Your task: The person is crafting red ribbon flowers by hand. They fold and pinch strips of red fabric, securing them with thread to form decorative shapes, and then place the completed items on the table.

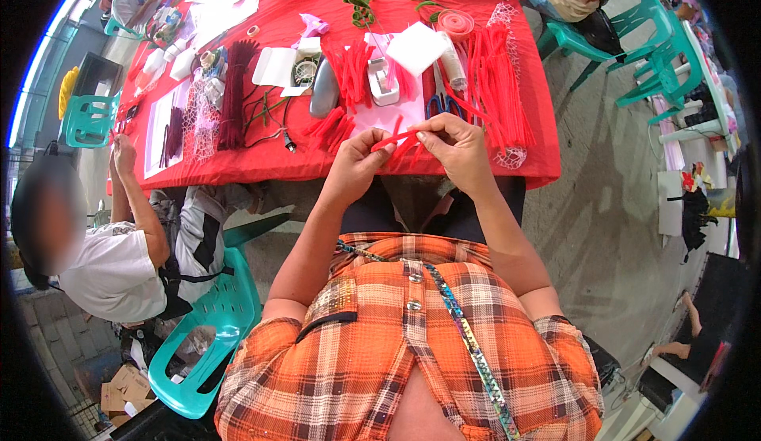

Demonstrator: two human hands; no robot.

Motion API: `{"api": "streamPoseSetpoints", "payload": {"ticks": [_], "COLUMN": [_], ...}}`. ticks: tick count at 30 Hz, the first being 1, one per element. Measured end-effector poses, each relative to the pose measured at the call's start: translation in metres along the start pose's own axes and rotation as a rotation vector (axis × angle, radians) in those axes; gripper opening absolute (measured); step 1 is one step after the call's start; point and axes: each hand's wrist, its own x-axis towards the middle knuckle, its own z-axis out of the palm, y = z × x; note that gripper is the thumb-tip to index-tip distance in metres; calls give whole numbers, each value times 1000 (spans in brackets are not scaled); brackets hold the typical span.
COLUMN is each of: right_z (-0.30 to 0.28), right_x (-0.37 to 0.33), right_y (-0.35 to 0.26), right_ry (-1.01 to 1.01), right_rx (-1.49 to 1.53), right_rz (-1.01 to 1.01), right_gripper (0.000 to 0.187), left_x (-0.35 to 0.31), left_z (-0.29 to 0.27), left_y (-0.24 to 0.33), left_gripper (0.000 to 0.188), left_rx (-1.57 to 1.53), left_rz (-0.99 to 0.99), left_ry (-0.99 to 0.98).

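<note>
Between my two hands, at the table's near edge, is a red fuzzy pipe cleaner (400,136), bent, with several short ends sticking out. Thumb and fingers of my left hand (357,160) pinch one side of it. My right hand (460,147) pinches the other side, fingertips closed. Just beyond lie a pink sheet (366,117) and blue-handled scissors (445,105). Loose red pipe cleaners (327,128) rest to the left of my hands. A larger bundle of red pipe cleaners (499,84) lies to the right, partly under white netting.
A white device (384,82), a white square pad (418,47) and a roll of red ribbon (455,24) stand farther back on the red-covered table (277,136). Dark maroon stems (235,84) lie left. A person in white (119,270) sits at my left, near a green chair (208,330).
</note>
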Motion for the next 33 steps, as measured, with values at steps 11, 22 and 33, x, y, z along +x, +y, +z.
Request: {"api": "streamPoseSetpoints", "payload": {"ticks": [11, 22, 33], "right_z": [6, 34, -3], "right_x": [4, -2, 2], "right_y": [15, 26, 7], "right_ry": [232, 345, 314], "right_rx": [622, 890, -110], "right_rz": [259, 333, 103], "right_gripper": [10, 13, 14], "left_x": [2, 15, 17], "left_z": [11, 30, -19], "left_y": [-14, -9, 25], "left_gripper": [17, 16, 12], "left_rx": [-434, -580, 191], "left_rz": [-25, 397, 565], "left_ry": [75, 471, 520]}}
